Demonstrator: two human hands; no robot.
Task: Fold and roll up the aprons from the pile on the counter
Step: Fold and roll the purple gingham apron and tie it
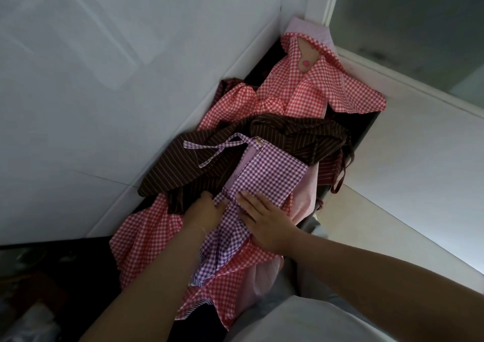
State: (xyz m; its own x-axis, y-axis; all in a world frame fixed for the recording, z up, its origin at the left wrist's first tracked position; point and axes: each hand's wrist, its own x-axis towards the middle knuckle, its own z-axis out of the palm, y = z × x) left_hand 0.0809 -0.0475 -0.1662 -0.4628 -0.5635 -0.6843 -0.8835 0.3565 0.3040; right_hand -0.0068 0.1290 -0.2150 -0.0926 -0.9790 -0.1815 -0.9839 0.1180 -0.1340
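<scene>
Two bare hands work a purple checked apron (pixel 264 176) atop a heap of aprons in a narrow corner. At far left rises a white tiled wall (pixel 104 80), with the bench (pixel 362 129) showing only as dark edges under the cloth. The left hand (pixel 207 211) reaches in from the lower left, its fingers curled onto the edge of the purple cloth where it meets a brown striped apron (pixel 183 163); whether it truly pinches the fabric cannot be told. Just beside it, the right hand (pixel 264 221) lies flat with fingers spread and straight, pressing down on the folded purple panel. The purple apron's tie strings (pixel 209 148) trail loose across the brown stripes. Beneath both spreads a red checked apron (pixel 301 90), running from the near end of the heap up into the corner, where a pink collar (pixel 309 31) leans against the wall. At right stands a pale window frame (pixel 408 80).
</scene>
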